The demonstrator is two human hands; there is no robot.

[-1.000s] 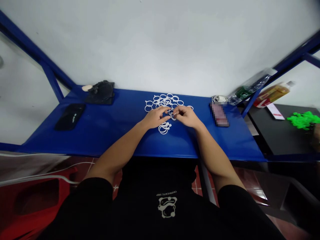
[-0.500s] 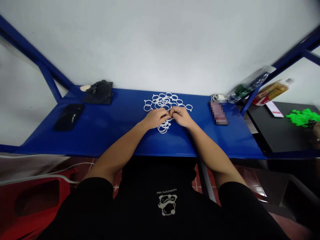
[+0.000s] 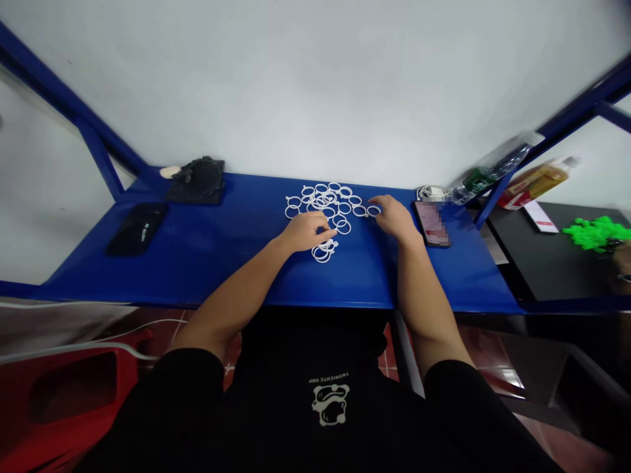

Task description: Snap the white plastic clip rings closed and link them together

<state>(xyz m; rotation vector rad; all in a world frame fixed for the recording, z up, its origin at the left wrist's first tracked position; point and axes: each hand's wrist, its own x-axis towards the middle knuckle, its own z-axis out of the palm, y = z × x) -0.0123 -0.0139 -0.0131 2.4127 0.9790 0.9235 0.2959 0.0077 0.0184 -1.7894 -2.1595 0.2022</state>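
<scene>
My left hand is closed, thumb and fingertips pinched at the edge of a white plastic ring. My right hand is apart from it, farther right, its index finger and thumb spread over another white ring at the right end of the spread. Several more white rings, with small tabs, lie loosely overlapped beyond my left hand, which hides part of them. A small bunch of white rings rests on the near side of that hand.
The blue tabletop carries a dark pouch and black item at left. On the right are a phone, white cable and leaning bottle. Green pieces lie on a neighbouring dark table, near someone's hand.
My hands have separated. The right one has moved right to the ring at the end of the spread and its fingers have opened; the left has stayed nearly in place.
</scene>
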